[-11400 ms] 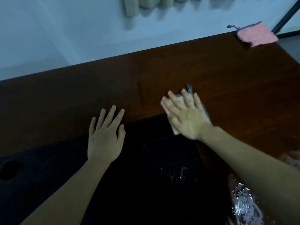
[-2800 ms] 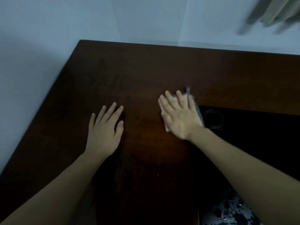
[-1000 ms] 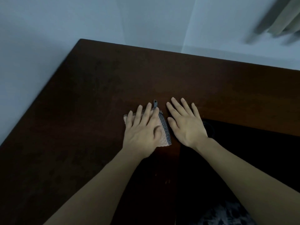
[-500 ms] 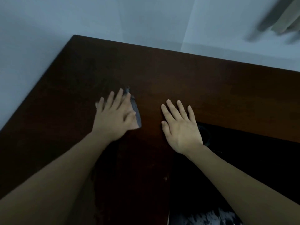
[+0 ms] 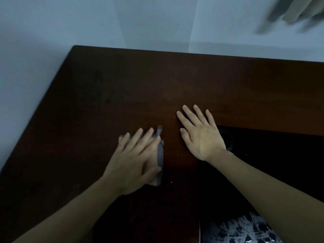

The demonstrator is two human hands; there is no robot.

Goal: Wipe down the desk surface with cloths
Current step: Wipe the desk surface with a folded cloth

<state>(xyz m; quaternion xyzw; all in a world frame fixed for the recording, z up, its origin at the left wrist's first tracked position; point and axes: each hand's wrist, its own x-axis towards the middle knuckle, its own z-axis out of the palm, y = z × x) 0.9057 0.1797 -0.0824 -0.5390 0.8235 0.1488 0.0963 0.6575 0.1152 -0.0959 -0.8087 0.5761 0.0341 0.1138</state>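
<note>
- Behind and to the left of the desk, a pale blue-grey wall (image 5: 52, 32) fills the upper part of the view; two walls meet in a corner above the desk's far edge.
- At the top right, a beige curtain (image 5: 298, 9) hangs blurred and is cut off by the frame.
- A dark brown wooden desk (image 5: 140, 88) spans the view, its far left corner visible; its near and right edges are cut off.
- A black recessed area (image 5: 280, 155) takes up the desk's right side, too dark to make out; a round hole (image 5: 228, 141) at its corner is partly hidden by the right wrist.
- At the bottom right, a black-and-white patterned fabric (image 5: 236, 230) is cut off and unclear.
- The right hand (image 5: 201, 135) lies flat on the wood, fingers straight and spread, holding nothing.
- The left hand (image 5: 135, 160), motion-blurred, presses flat with straight fingers on the cloth.
- The grey cloth (image 5: 159, 155) lies on the desk just left of the right hand, mostly hidden; only its right edge and a small loop show.
- No writing is readable.
</note>
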